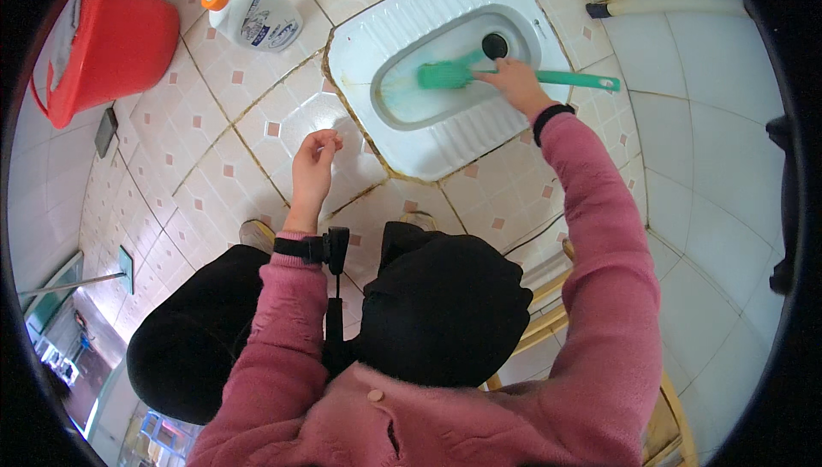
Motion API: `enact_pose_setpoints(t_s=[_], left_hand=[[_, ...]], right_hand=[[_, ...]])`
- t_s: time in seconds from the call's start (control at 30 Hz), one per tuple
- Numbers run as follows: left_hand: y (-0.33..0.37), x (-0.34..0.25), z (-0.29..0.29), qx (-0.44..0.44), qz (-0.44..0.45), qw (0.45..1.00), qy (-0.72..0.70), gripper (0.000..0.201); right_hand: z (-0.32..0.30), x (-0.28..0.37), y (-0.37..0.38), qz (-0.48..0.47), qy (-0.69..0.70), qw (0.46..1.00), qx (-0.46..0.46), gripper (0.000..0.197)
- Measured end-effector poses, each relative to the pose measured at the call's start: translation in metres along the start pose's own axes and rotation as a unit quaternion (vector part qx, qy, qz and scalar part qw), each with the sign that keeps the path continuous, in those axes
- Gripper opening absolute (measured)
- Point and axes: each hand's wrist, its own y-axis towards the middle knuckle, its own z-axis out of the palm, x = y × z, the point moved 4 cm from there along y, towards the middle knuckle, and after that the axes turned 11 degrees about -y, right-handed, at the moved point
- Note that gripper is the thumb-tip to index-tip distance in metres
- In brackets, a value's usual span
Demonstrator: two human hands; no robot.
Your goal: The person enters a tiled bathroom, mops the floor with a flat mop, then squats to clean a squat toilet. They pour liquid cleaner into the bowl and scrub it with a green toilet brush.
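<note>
My right hand (519, 89) is wrapped round the handle of a green scrub brush (445, 75). The brush lies crosswise over the white squat toilet (360, 47), its bristle head down in the basin and its handle end sticking out past the right rim. Close to my fingers is the dark round drain hole (495, 46). My left hand (315, 163) hovers over the tiled floor, left of the toilet's near corner. Its fingers are curled in, and nothing shows in them.
A white bottle with an orange cap (253, 17) stands on the floor at the upper left. Farther left is a red bucket (128, 43) with a grey cloth over its rim. A pale pipe (676, 5) runs along the right wall. Behind my right arm is a yellowish wooden frame (548, 296).
</note>
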Motion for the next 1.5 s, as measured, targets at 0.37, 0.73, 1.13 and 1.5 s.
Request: enact_pose_setpoints(t_s=[0.37, 0.73, 1.13, 1.5], left_hand=[[-0.003, 0.0, 0.007, -0.012, -0.005, 1.0, 0.006, 0.018], [-0.001, -0.002, 0.006, -0.003, 0.002, 1.0, 0.017, 0.017], [0.003, 0.003, 0.021, 0.012, -0.011, 1.0, 0.017, 0.017], [0.006, -0.012, 0.02, 0.013, 0.003, 1.0, 0.023, 0.017]], right_hand=[[0.0, -0.02, -0.006, 0.021, 0.003, 1.0, 0.015, 0.039], [0.015, 0.04, 0.027, -0.034, 0.053, 0.998, -0.029, 0.037], [0.019, 0.037, 0.016, 0.005, 0.059, 0.998, -0.034, 0.043], [0.018, -0.033, -0.016, 0.059, 0.027, 0.997, 0.03, 0.036]])
